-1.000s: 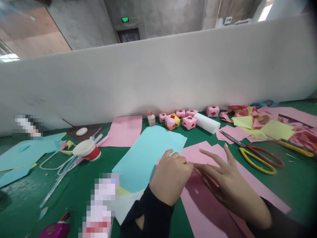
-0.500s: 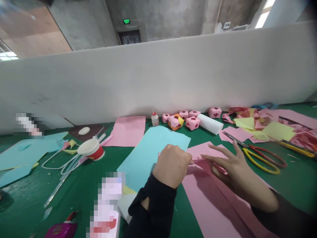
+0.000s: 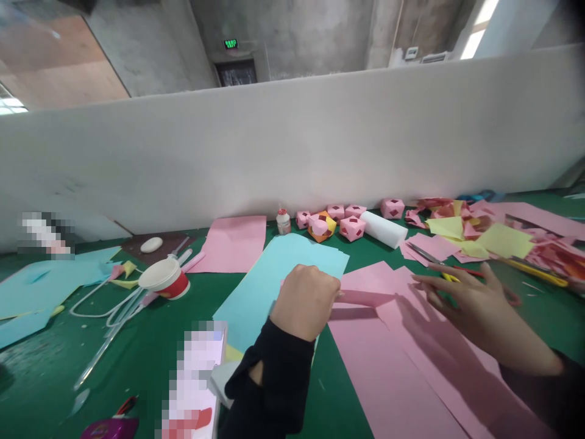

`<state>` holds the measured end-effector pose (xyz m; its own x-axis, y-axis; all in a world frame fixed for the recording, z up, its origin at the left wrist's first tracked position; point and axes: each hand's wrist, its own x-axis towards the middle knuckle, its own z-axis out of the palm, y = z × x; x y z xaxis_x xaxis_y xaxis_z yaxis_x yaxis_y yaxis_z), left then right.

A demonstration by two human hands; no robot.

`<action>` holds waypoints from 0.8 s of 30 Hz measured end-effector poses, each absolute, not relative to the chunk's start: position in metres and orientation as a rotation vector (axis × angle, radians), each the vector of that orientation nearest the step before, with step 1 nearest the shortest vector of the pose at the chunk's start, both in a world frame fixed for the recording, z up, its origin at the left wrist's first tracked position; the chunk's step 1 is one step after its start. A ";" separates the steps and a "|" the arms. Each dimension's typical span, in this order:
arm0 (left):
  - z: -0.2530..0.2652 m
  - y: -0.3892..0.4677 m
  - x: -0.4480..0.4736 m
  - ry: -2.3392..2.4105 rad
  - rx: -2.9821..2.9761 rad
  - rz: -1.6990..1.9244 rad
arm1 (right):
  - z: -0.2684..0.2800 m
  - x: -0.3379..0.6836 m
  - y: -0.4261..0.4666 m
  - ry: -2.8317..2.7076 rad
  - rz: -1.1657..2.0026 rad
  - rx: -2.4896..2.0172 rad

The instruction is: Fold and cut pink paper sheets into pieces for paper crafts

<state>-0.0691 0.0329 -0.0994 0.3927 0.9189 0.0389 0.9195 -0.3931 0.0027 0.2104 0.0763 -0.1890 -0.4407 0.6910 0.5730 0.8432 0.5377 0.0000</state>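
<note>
My left hand [image 3: 305,302] is closed at the middle of the table, pinching the end of a pink paper strip [image 3: 365,297]. That strip stretches rightward, slightly raised, over large pink paper sheets [image 3: 379,366]. To the right, my right hand [image 3: 479,311] hovers with fingers apart and nothing in them. Behind it, partly covered, lie scissors [image 3: 425,253] with yellow and red handles. Light blue paper [image 3: 260,292] spreads under and beyond my left hand. Several folded pink paper shapes [image 3: 352,228] with dark red patches sit along the white partition.
A red and white paper cup [image 3: 158,275] stands left among white cables. Beside my left forearm lies a blurred-out phone-like object [image 3: 196,378]. A white roll [image 3: 384,230], a small bottle [image 3: 283,222] and paper scraps [image 3: 505,239] line the back. Yellow-handled scissors [image 3: 539,271] lie right.
My right hand has let go of the pink strip and moved right, toward the scissors' handles. My left hand keeps its pinch, almost in place. The view has shifted slightly.
</note>
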 end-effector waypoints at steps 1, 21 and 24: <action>-0.098 0.033 -0.070 -1.734 -2.591 -0.015 | -0.185 0.207 0.075 -2.201 -0.374 -1.286; -0.087 0.039 -0.096 -1.990 -2.744 -0.592 | -0.112 0.133 0.080 -2.437 0.015 -1.004; -0.082 0.036 -0.109 -2.057 -2.677 -0.626 | -0.107 0.144 0.095 -2.479 -0.020 -1.022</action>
